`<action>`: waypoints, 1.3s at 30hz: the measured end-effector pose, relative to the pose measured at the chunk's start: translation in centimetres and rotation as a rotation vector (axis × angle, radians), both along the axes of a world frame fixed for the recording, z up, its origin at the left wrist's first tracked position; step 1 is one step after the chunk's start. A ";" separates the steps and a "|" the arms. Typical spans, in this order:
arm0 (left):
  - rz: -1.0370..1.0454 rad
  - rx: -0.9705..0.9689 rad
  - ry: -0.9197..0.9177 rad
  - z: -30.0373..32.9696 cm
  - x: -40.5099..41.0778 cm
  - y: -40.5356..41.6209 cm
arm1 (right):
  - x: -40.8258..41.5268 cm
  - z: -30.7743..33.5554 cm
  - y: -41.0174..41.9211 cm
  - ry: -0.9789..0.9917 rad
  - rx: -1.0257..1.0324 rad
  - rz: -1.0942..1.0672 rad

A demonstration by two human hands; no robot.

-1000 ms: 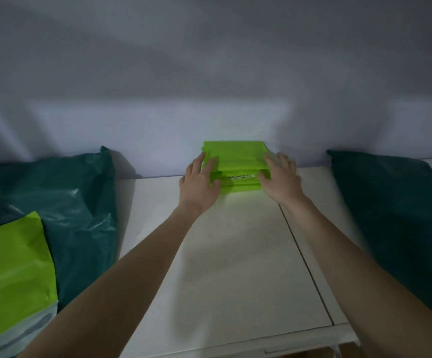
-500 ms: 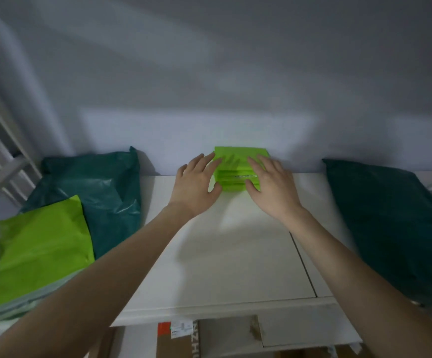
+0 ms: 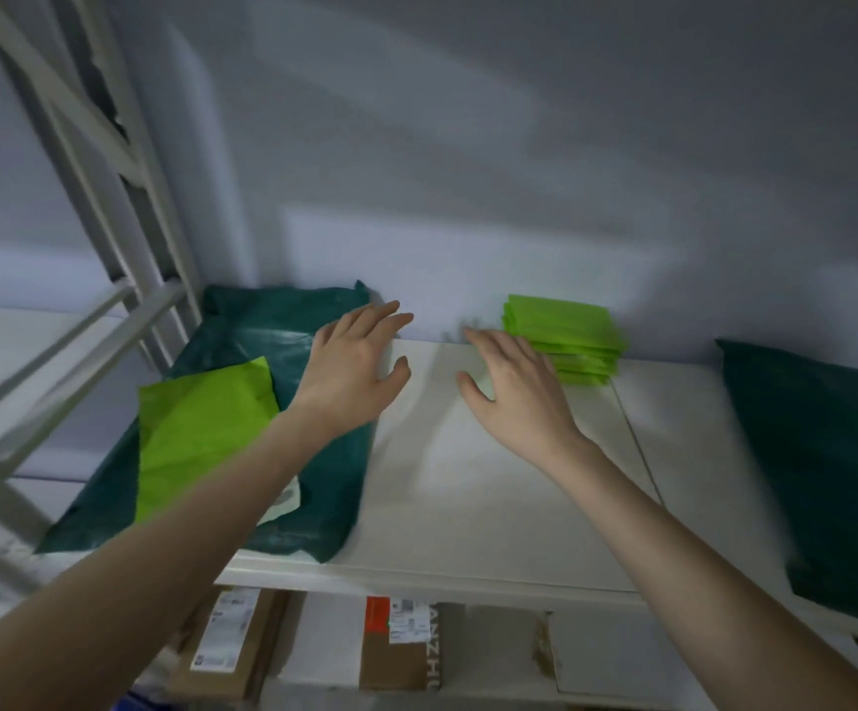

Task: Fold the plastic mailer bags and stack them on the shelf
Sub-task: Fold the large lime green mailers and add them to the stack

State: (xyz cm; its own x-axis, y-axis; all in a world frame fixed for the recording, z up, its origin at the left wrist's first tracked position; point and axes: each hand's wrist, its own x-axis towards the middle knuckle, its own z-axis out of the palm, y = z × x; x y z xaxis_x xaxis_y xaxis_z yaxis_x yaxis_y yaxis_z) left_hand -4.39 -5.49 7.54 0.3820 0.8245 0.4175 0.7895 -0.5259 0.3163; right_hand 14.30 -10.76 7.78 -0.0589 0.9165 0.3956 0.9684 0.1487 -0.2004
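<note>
A stack of folded lime-green mailer bags (image 3: pixel 565 336) stands on the white shelf (image 3: pixel 468 484) against the back wall. My right hand (image 3: pixel 514 387) hovers just left of the stack with straight fingers and holds nothing. My left hand (image 3: pixel 355 366) is spread open further left, above the edge of a dark green bag pile (image 3: pixel 272 341). An unfolded lime-green mailer bag (image 3: pixel 201 428) lies flat on that pile, left of my left forearm.
Another dark green bag pile (image 3: pixel 822 454) fills the shelf's right end. A white metal frame (image 3: pixel 108 197) rises at the left. Cardboard boxes (image 3: pixel 401 644) sit on the level below the shelf's front edge.
Both hands have come off the folded green stack and moved left. The view has swung left, so the stack now sits right of my hands.
</note>
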 end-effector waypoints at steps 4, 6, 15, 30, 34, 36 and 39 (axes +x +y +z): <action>0.042 -0.004 -0.008 -0.4 -4.2 0.1 | -4.5 -0.4 0.8 0.007 -0.029 0.062; 0.067 -0.026 -0.020 -0.9 -6.4 0.3 | -6.8 -0.8 1.2 0.016 -0.071 0.075; 0.262 -0.225 -0.009 -5.5 -15.9 1.9 | -15.7 -5.3 3.2 0.305 -0.323 0.114; 0.564 -0.571 -0.123 -13.4 -21.8 3.6 | -23.6 -10.8 8.0 0.768 -0.616 -0.081; 0.527 -0.500 -0.145 -13.0 -22.0 4.1 | -24.0 -10.3 8.6 0.872 -0.638 -0.112; 0.510 -0.451 -0.148 -12.7 -21.9 4.4 | -23.8 -10.1 8.6 0.956 -0.665 -0.150; 0.481 -0.382 -0.125 -12.0 -21.4 4.5 | -23.5 -10.0 8.5 1.067 -0.689 -0.252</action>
